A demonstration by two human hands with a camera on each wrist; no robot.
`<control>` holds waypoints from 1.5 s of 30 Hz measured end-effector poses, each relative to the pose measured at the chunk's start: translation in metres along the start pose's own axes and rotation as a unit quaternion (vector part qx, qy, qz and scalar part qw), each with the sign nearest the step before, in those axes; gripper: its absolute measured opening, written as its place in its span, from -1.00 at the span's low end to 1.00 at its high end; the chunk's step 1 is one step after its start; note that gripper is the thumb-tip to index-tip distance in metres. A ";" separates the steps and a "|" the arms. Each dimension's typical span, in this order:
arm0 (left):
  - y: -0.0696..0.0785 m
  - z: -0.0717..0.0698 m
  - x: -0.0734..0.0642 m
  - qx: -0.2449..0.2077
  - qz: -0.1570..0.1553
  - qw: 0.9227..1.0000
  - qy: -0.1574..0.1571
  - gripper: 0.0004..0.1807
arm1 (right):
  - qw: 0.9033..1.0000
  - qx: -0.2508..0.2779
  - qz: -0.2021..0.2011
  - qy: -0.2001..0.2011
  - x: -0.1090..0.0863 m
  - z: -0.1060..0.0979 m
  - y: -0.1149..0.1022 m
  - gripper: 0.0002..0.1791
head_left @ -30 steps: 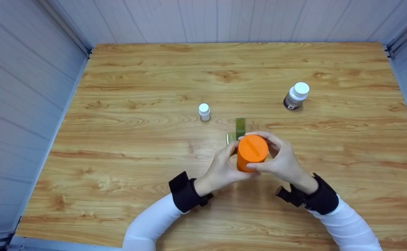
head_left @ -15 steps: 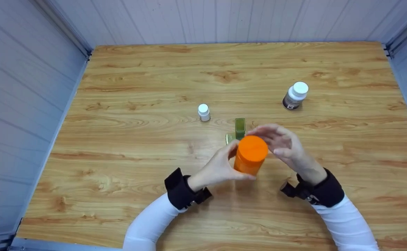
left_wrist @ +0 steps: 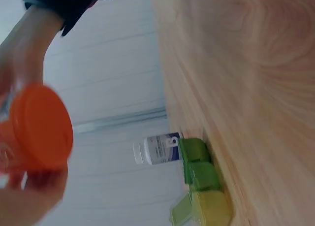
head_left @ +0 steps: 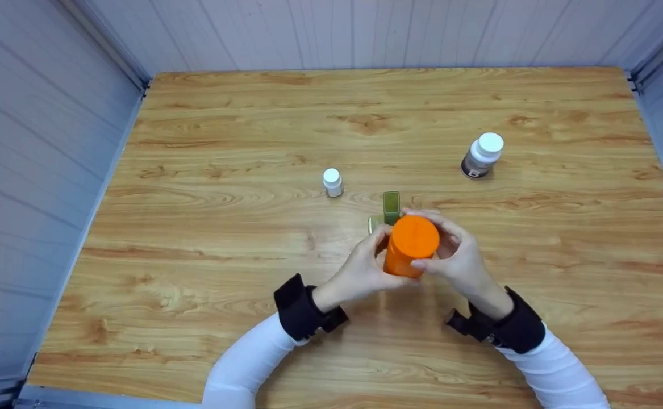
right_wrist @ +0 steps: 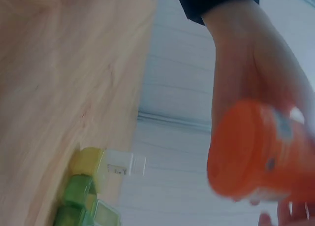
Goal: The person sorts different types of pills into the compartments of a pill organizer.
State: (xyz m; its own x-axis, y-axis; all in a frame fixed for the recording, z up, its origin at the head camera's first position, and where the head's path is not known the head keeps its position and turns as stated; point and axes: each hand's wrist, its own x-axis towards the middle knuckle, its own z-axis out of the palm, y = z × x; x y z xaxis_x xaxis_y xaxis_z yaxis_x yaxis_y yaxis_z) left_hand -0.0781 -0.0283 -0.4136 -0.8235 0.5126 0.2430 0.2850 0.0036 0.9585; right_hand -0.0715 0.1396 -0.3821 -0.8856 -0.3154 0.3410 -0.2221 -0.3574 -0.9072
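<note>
An orange bottle [head_left: 402,264] with a flat orange lid [head_left: 415,236] is held between both hands, tilted and raised above the table. My left hand [head_left: 359,272] grips its body, thumb at the near side. With the fingers behind the lid and the thumb at its near edge, my right hand [head_left: 465,267] holds the top. Just behind the hands stands a pill box [head_left: 391,203] with flip lids, partly hidden in the head view. Both wrist views show its green compartments [left_wrist: 204,176] and a yellow compartment [left_wrist: 212,208], with one lid [right_wrist: 106,214] swung up.
A small white bottle [head_left: 333,183] stands left of the pill box. Farther back on the right is a larger white bottle [head_left: 482,156] with a dark label. The wooden table [head_left: 223,159] is bounded by pale panel walls [head_left: 331,34].
My right hand was on the lid, came off to the right with its fingers spread, and is back around it now. My left hand keeps its grip; the bottle's tilt shifts slightly.
</note>
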 end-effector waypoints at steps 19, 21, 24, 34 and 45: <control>0.004 -0.010 -0.002 -0.043 -0.074 0.994 -0.068 -0.27 | 0.990 0.093 0.024 -0.102 0.005 -0.011 0.006 -0.33; 0.003 -0.009 -0.002 -0.045 -0.072 0.994 -0.065 -0.26 | 0.992 0.092 0.029 -0.085 0.004 -0.009 0.006 -0.40; 0.003 -0.009 -0.002 -0.057 -0.074 0.992 -0.082 -0.24 | 0.989 0.108 0.041 -0.089 0.004 -0.009 0.007 -0.47; 0.002 -0.020 -0.002 -0.101 -0.051 0.974 -0.198 -0.17 | 0.953 0.174 0.019 -0.248 0.010 -0.018 0.009 -0.41; 0.011 -0.018 -0.003 -0.153 -0.070 0.944 -0.283 -0.31 | 0.893 0.232 0.054 -0.381 0.018 -0.027 0.010 -0.23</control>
State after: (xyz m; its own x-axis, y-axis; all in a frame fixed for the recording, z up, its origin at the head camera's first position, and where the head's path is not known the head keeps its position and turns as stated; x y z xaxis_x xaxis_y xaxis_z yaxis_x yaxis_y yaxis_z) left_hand -0.0811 -0.0454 -0.4016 -0.4242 0.9024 0.0750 -0.0346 -0.0989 0.9945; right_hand -0.1006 0.1537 -0.3913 -0.3178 -0.8136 0.4869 0.1983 -0.5591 -0.8050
